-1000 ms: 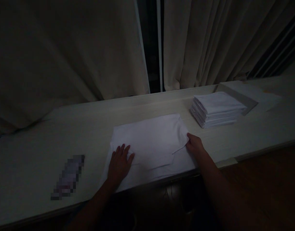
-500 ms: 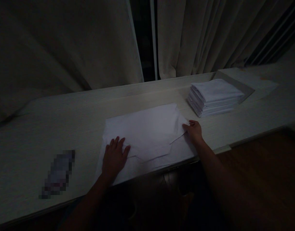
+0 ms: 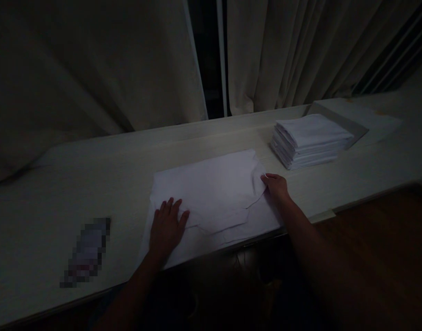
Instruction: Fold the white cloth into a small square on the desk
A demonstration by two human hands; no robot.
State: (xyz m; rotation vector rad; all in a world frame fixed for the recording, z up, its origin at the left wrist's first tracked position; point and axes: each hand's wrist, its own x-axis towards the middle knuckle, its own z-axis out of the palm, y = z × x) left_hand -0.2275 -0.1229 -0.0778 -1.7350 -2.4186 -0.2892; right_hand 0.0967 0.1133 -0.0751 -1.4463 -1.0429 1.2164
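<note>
A thin white cloth (image 3: 211, 186), perhaps a garment, is spread on the table in front of me, its near edge uneven. Beneath it shows another white layer (image 3: 204, 246) reaching the table's front edge. My left hand (image 3: 167, 226) rests flat on the cloth's near left part, fingers spread. At the right side, my right hand (image 3: 276, 185) pinches the cloth's edge between thumb and fingers, and the fabric there is slightly raised and creased. Beyond that hand stands a neat stack of folded white cloths (image 3: 310, 140).
Behind the stack lies an open box-like piece (image 3: 349, 117) with pale sheets at its right. A pixelated flat object (image 3: 87, 253) is on the left of the white table (image 3: 124, 179). Curtains (image 3: 276, 55) hang along the back edge. The room is dim.
My right hand has drawn the cloth's right edge slightly inward and its fingers have closed more on it. My left hand stays flat. The whole view has shifted a little.
</note>
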